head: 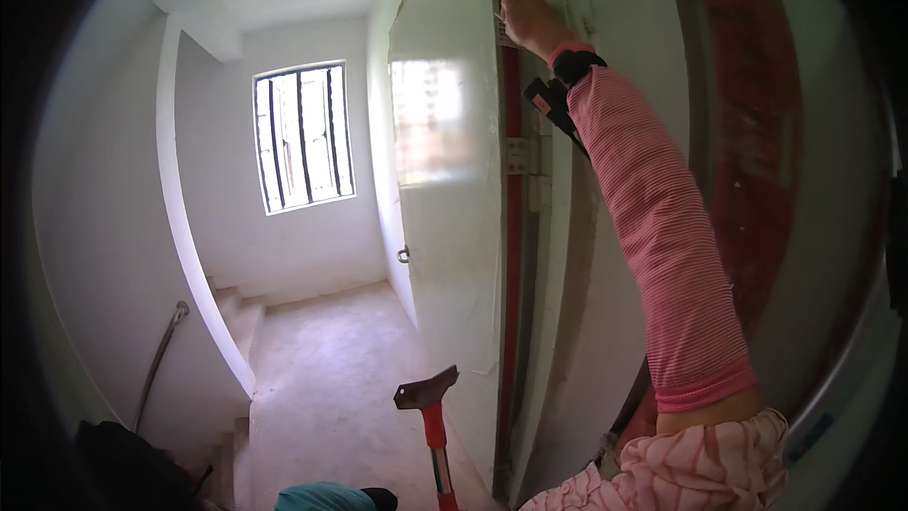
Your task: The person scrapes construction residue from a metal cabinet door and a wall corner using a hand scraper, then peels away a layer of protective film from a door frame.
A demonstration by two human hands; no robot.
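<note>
My right hand [528, 23], in a pink striped sleeve with a black wrist strap, reaches up to the hinge edge of an open pale door [454, 227]. Its fingers are curled near a metal hinge; a small pale bit shows at the fingertips, too small to name. Another hinge [519, 156] lies lower on the same edge, beside a red strip. A scraper with a red handle and dark metal head [427, 392] stands up from the bottom of the view; what holds it is hidden. My left hand is out of view.
A metal handrail [162, 355] runs down the left wall, beside steps going down. More steps [237, 312] rise beyond the landing floor [333, 369]. A barred window [305, 138] is in the far wall. Teal fabric [323, 497] and a dark shape show at the bottom.
</note>
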